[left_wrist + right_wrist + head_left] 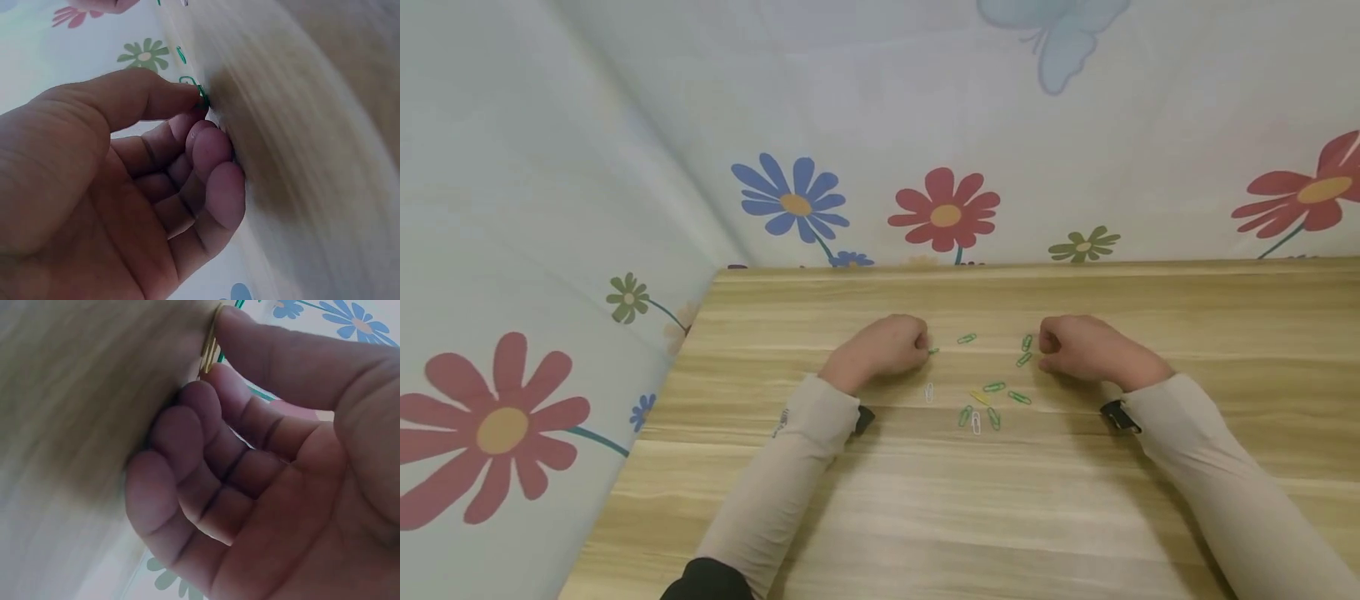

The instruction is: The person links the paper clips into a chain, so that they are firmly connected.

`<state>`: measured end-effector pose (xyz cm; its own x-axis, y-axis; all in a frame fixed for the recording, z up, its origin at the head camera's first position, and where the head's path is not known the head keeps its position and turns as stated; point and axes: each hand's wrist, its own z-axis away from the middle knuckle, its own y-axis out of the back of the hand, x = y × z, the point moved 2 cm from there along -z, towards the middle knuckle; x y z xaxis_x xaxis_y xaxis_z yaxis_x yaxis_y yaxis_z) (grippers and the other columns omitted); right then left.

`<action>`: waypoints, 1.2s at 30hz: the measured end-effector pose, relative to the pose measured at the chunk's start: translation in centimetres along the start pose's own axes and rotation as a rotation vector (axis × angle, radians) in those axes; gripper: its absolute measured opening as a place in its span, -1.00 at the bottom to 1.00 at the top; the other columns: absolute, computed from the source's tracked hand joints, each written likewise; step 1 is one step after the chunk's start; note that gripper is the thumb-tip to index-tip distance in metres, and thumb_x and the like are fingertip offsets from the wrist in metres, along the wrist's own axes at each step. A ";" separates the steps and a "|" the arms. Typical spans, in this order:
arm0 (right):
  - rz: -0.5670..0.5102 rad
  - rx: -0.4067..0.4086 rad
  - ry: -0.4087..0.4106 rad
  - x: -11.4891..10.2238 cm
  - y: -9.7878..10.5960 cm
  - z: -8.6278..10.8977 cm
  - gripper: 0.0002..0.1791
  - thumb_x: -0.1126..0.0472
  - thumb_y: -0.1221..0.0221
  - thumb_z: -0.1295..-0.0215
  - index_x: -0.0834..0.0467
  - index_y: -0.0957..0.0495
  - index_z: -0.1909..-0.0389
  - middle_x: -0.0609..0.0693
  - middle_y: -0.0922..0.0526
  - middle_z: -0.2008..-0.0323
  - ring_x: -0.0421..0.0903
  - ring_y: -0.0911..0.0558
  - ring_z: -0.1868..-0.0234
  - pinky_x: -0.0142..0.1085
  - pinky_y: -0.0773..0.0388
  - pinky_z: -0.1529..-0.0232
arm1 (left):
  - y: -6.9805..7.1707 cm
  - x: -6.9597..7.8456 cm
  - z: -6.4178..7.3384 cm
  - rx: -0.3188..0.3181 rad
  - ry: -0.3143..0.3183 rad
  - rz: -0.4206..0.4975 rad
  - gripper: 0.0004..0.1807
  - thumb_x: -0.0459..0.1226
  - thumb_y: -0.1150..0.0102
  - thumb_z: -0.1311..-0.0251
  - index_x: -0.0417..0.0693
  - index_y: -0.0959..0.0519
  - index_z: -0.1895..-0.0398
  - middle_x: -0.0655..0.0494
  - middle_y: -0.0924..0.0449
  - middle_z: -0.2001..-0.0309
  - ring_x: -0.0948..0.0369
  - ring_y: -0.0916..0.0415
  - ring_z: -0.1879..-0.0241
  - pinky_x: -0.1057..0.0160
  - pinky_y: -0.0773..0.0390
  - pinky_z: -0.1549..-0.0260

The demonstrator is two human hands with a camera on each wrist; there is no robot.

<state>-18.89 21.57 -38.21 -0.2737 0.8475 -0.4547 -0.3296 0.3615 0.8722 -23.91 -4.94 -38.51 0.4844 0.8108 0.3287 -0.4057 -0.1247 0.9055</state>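
Note:
My left hand [891, 346] is low over the table, thumb and index fingertip pinching a green paper clip [202, 94]. A bit of that clip sticks out beyond the fingers in the head view. To the right, my right hand [1084, 348] has its fingers curled at the tabletop. A yellow paper clip [210, 353] sits between its thumb tip and index fingertip; in the head view the hand hides it. Close by its fingers lie two green paper clips [1024, 359]. The other fingertips of both hands are right at the wood.
Between the forearms lies a loose group of green paper clips [994, 387], with a yellow one [980, 397] and a white one [976, 422]. Another white clip [929, 392] lies nearer the left wrist. A flowered cloth [865, 100] hangs behind the wooden table [985, 517].

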 end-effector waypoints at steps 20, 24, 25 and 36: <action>-0.504 0.090 0.187 -2.4 1.8 1.1 -0.84 0.21 -0.13 -0.34 0.19 -0.41 0.39 0.04 -0.48 0.49 0.00 -0.47 0.43 -0.28 -0.42 0.42 | 2.3 1.4 1.5 0.118 -0.240 0.608 -0.89 -0.23 0.02 -0.32 -0.06 -0.44 0.33 0.02 -0.44 0.47 0.08 -0.48 0.51 0.24 -0.44 0.51; -0.637 0.210 0.213 -3.9 2.4 1.9 -0.85 0.20 -0.21 -0.28 0.21 -0.50 0.35 0.09 -0.55 0.39 0.02 -0.53 0.34 -0.26 -0.51 0.27 | 2.9 2.3 2.3 0.129 -0.291 0.696 -0.83 -0.19 0.00 -0.35 -0.09 -0.44 0.34 -0.01 -0.46 0.47 0.09 -0.49 0.50 0.20 -0.45 0.47; -0.665 0.237 0.225 -4.3 2.5 2.1 -0.85 0.21 -0.22 -0.27 0.22 -0.51 0.34 0.10 -0.56 0.38 0.00 -0.55 0.34 -0.26 -0.53 0.25 | 2.9 2.5 2.5 0.130 -0.306 0.720 -0.81 -0.17 -0.01 -0.35 -0.10 -0.45 0.34 -0.03 -0.46 0.47 0.08 -0.50 0.49 0.17 -0.47 0.45; -0.845 0.368 0.332 -7.3 3.2 3.5 -0.92 0.34 -0.21 -0.25 0.23 -0.50 0.28 0.18 -0.58 0.36 0.04 -0.62 0.36 -0.23 -0.59 0.28 | 4.3 4.9 4.1 0.244 -0.467 0.967 -0.88 -0.33 -0.06 -0.32 -0.24 -0.48 0.24 -0.08 -0.41 0.46 0.00 -0.49 0.54 0.05 -0.58 0.40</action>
<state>-14.75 17.86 -31.47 -0.3359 0.1216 -0.9340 -0.2470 0.9455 0.2120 -20.15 -3.85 -31.88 0.3113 0.0206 0.9501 -0.6324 -0.7418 0.2233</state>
